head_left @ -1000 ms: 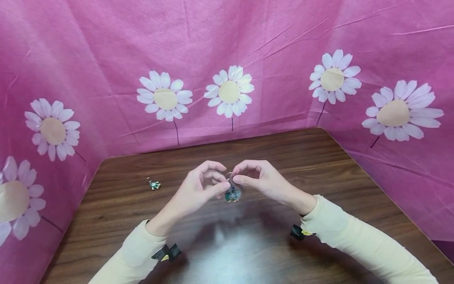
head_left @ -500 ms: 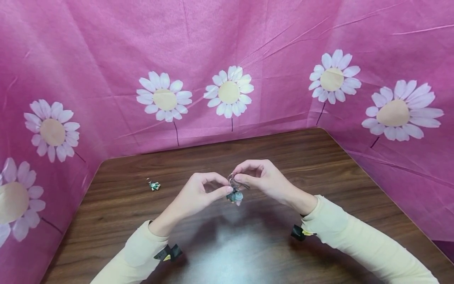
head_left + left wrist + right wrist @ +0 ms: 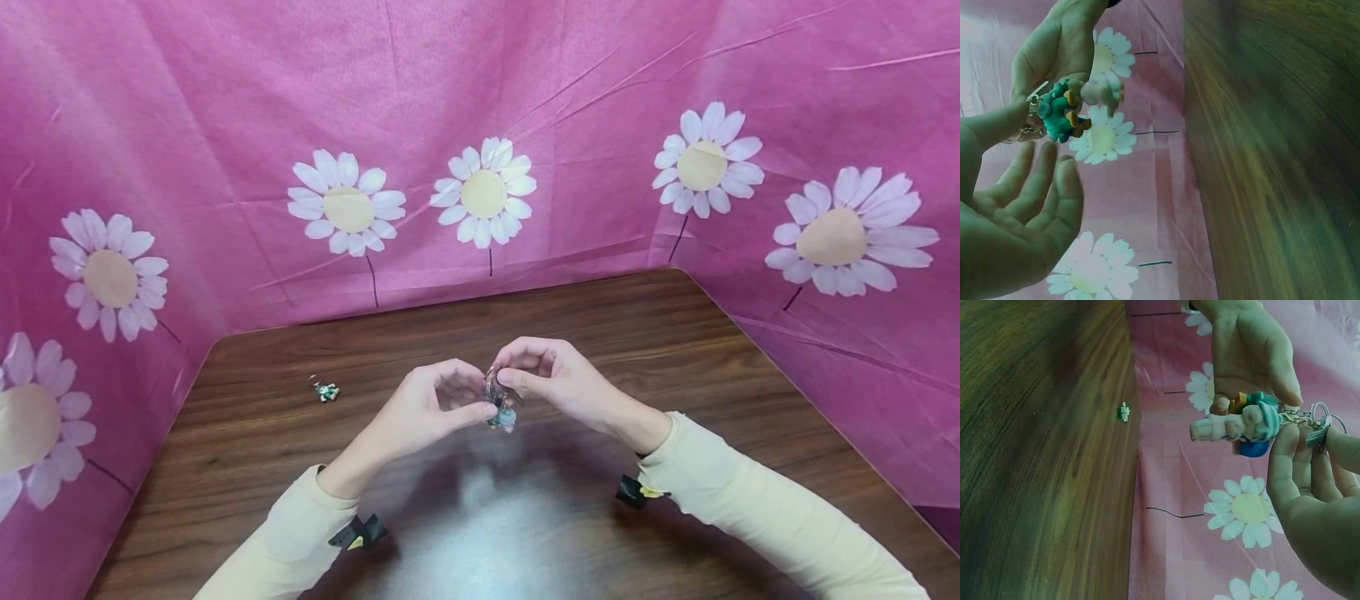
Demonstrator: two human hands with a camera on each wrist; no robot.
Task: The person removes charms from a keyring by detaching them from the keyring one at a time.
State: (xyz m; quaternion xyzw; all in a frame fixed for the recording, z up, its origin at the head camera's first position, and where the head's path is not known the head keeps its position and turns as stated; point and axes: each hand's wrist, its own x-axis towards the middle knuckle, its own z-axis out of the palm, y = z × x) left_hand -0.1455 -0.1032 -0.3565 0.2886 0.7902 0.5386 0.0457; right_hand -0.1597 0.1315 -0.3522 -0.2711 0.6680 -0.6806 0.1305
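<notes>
My hands meet above the middle of the wooden table (image 3: pixel 675 350). My right hand (image 3: pixel 501 375) pinches a metal key ring (image 3: pixel 492 385) (image 3: pixel 1319 420) between thumb and fingers. From the ring hangs a small figure charm (image 3: pixel 503 415) (image 3: pixel 1057 115) (image 3: pixel 1241 422), teal, orange and pale. My left hand (image 3: pixel 483 395) has its thumb and forefinger pinched on the charm just below the ring, and its other fingers (image 3: pixel 1054 194) are loosely spread. Both arms are in cream sleeves.
A second small charm (image 3: pixel 325 390) (image 3: pixel 1124 411) lies on the table to the left of my hands. A pink cloth with white daisies (image 3: pixel 483 196) walls in the table at the back and on both sides.
My left hand's fingers have come down and closed in toward the ring. The charm has shifted slightly to the right under my right hand. The loose charm on the table has not moved.
</notes>
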